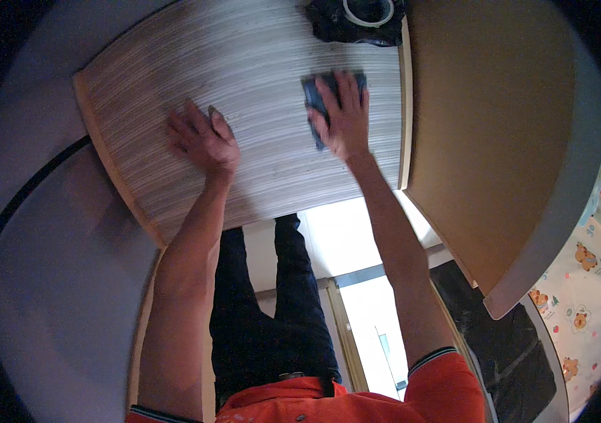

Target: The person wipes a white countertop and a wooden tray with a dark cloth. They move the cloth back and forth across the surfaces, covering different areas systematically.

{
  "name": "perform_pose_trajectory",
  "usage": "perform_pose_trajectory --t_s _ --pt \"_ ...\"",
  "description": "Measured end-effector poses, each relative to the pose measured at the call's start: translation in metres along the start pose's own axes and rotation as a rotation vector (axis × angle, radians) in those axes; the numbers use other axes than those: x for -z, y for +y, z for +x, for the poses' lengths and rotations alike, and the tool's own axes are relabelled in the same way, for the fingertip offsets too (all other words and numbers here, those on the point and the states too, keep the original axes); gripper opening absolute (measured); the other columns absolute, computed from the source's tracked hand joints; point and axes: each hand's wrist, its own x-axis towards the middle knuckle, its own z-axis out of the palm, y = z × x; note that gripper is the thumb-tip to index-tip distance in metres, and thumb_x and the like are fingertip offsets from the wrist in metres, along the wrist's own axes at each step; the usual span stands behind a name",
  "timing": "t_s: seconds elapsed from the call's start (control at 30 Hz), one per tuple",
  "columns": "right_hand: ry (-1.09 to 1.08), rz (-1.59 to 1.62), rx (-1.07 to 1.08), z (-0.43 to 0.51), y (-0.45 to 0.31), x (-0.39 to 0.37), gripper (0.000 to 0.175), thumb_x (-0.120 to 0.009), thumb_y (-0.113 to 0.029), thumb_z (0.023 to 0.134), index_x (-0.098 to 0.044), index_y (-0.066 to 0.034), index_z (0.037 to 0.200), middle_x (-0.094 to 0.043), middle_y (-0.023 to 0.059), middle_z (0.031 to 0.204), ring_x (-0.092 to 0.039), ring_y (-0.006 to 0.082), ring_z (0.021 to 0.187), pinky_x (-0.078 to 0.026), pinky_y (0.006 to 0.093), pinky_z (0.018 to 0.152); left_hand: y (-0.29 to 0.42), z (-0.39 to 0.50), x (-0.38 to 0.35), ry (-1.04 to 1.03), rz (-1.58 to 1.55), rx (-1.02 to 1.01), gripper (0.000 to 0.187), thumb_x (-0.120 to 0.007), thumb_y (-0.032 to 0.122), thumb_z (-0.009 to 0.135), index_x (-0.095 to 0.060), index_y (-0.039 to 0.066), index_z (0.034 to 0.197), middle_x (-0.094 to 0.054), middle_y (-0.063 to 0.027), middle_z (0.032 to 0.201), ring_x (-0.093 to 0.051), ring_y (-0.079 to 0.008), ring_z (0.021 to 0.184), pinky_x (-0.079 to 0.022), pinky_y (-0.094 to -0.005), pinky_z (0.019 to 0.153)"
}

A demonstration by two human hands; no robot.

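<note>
A board or shelf with a streaked grey-white surface spans the area before me, with a pale wooden edge. My right hand lies with fingers spread on a dark blue-grey cloth or pad, pressing it flat against the surface. My left hand is over the streaked surface to the left, blurred, its fingers apart. A small dark pointed thing shows at its thumb; whether the hand holds it cannot be told.
A black plastic bag with a pale ring-shaped thing lies at the top of the surface. A brown panel rises at the right. A grey wall with a black cable is at the left. Patterned fabric shows at far right.
</note>
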Motion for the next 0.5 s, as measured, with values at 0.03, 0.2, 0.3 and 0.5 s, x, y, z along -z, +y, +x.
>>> perform_pose_trajectory --t_s 0.03,0.2,0.3,0.5 --pt "-0.053 -0.01 -0.037 -0.025 -0.006 0.005 0.068 -0.065 -0.054 0.1 -0.05 -0.021 0.157 -0.037 0.0217 0.166 -0.032 0.0468 0.154 -0.027 0.069 0.12 0.0 0.001 0.0 0.021 -0.027 -0.003 0.071 -0.03 0.057 0.111 -0.041 0.007 0.161 -0.03 -0.0377 0.164 -0.028 -0.0612 0.15 -0.024 -0.0792 0.112" --pt "-0.319 0.133 -0.186 -0.122 -0.028 0.034 0.066 -0.064 -0.055 0.1 -0.048 -0.027 0.158 -0.031 0.0198 0.17 -0.026 0.0451 0.158 -0.02 0.0704 0.124 0.003 0.002 0.002 0.008 0.005 0.017 0.071 -0.029 0.057 0.111 -0.039 0.008 0.162 -0.03 -0.0376 0.164 -0.027 -0.062 0.15 -0.024 -0.0801 0.112" --pt "-0.334 0.074 -0.09 -0.101 -0.002 0.034 0.066 -0.062 -0.056 0.101 -0.047 -0.0273 0.159 -0.03 0.0179 0.171 -0.025 0.0442 0.159 -0.021 0.0704 0.125 0.004 0.002 0.005 0.002 0.019 0.014 0.071 -0.03 0.057 0.111 -0.039 0.008 0.162 -0.03 -0.0374 0.164 -0.027 -0.0628 0.15 -0.024 -0.0813 0.112" --pt "-0.02 -0.058 0.01 0.031 0.074 0.028 0.065 -0.05 -0.058 0.107 -0.049 -0.0198 0.159 -0.039 0.0197 0.165 -0.035 0.0452 0.153 -0.026 0.0604 0.125 0.005 0.001 0.005 -0.038 -0.002 0.037 0.073 -0.027 0.058 0.111 -0.037 0.008 0.163 -0.03 -0.039 0.163 -0.026 -0.0646 0.15 -0.023 -0.0836 0.111"
